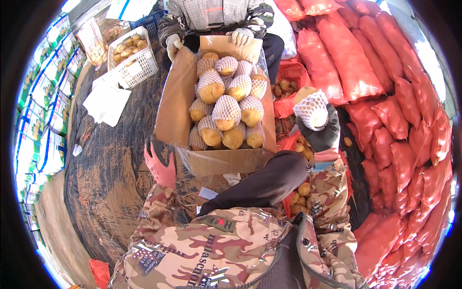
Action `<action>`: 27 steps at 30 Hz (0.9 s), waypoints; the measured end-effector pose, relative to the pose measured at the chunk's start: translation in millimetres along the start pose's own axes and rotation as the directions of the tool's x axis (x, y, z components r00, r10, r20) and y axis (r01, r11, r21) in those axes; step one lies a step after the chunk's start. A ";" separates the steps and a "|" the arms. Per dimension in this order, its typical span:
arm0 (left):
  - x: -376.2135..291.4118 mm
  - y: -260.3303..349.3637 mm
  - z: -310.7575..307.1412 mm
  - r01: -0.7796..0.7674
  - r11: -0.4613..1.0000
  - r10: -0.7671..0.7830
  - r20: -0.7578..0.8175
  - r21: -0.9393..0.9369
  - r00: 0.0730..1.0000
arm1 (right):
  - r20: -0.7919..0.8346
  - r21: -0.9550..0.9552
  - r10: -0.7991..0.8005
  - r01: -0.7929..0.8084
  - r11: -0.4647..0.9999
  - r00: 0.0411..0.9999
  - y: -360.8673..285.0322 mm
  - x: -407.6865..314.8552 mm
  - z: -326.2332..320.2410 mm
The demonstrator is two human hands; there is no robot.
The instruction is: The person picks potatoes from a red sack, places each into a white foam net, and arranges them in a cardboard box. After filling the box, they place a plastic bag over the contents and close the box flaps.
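Observation:
My right hand (319,132), in a dark-palmed glove, holds a potato in a white foam net sleeve (312,110) to the right of an open cardboard box (216,161). Clear plastic film (186,159) lines the box. Several potatoes in foam nets (226,112) are heaped inside, their bare ends showing. My left hand (160,162), in a pink and black glove, is at the box's near left corner, fingers spread around the flap edge; whether it grips is unclear. Across from me, a person's gloved hands (241,37) (174,45) rest on the box's far flap and far left corner.
Red mesh sacks (350,59) are stacked along the right. Open red sacks of loose potatoes (302,193) lie beside my leg. At the upper left stand a white plastic crate of potatoes (137,70) and white sheets (106,99). Printed cartons (52,148) line the left side.

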State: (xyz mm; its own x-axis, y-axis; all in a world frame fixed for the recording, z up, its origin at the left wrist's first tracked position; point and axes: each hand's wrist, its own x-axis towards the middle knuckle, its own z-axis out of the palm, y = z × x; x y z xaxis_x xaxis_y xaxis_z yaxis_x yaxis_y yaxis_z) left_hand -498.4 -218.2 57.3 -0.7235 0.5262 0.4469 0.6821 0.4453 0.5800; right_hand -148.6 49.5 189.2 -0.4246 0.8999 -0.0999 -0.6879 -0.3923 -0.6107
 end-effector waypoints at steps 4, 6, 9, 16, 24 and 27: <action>-13.4 -26.9 11.7 -0.039 0.999 0.039 0.027 0.008 0.999 | 0.032 -0.072 -0.026 0.028 0.997 0.999 0.1 -36.6 -14.0; 0.9 -39.4 36.4 0.121 0.966 -0.130 -0.021 -0.229 0.991 | 0.034 -0.069 -0.027 0.030 0.997 0.999 -4.1 -51.1 -29.1; 11.8 -48.6 84.4 0.543 0.697 -0.295 0.503 -0.468 0.812 | 0.006 -0.013 -0.045 0.045 0.999 0.999 -20.0 -72.1 -68.1; -11.9 -103.7 116.4 0.336 0.701 0.097 0.550 -0.629 0.829 | -0.370 -0.266 -0.146 0.047 0.963 0.918 -33.5 -132.7 -239.8; -67.0 -183.5 157.4 0.385 0.871 0.073 0.855 -0.305 0.513 | -0.536 0.412 0.319 -0.087 0.907 0.782 91.3 -206.0 -426.9; -41.4 -163.2 123.7 0.454 0.886 -0.072 0.941 -0.091 0.330 | -0.531 0.436 0.353 -0.108 0.893 0.770 122.5 -216.5 -455.4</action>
State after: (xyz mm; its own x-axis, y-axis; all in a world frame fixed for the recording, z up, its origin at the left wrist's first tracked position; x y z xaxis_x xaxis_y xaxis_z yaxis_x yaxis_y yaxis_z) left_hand -566.6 -223.0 -140.2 -0.1884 0.8235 -0.5352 0.2665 0.5674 0.7791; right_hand 127.2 -106.6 -221.7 -0.2571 0.6557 -0.7099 -0.8253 -0.5312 -0.1918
